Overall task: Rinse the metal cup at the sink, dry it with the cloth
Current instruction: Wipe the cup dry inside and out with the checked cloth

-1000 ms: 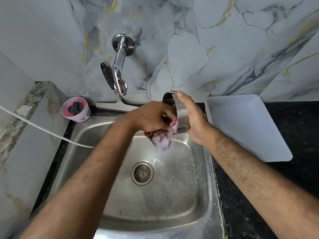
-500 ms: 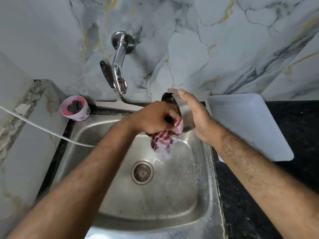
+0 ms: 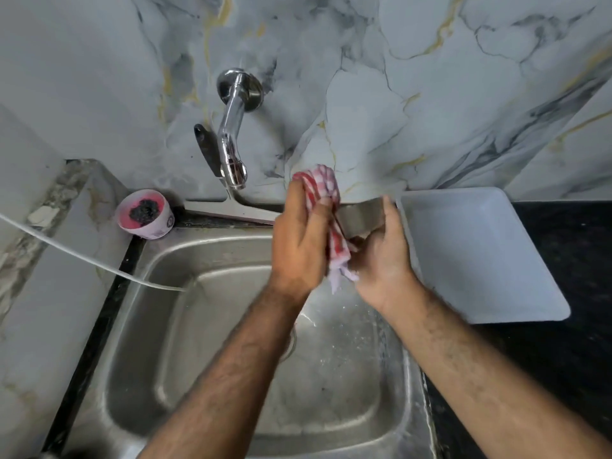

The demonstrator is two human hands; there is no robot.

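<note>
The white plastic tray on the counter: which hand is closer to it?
Right. The right hand, holding the metal cup, sits just beside the white plastic tray at its left edge. The left hand, gripping the red checked cloth, is farther left, over the sink.

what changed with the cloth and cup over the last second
The left hand has lifted the red checked cloth from below the metal cup to over its left end, a bunch now showing above the fingers. The right hand keeps its hold on the cup, which now lies more sideways. The tap, white tray, pink tub and sink are as before.
</note>
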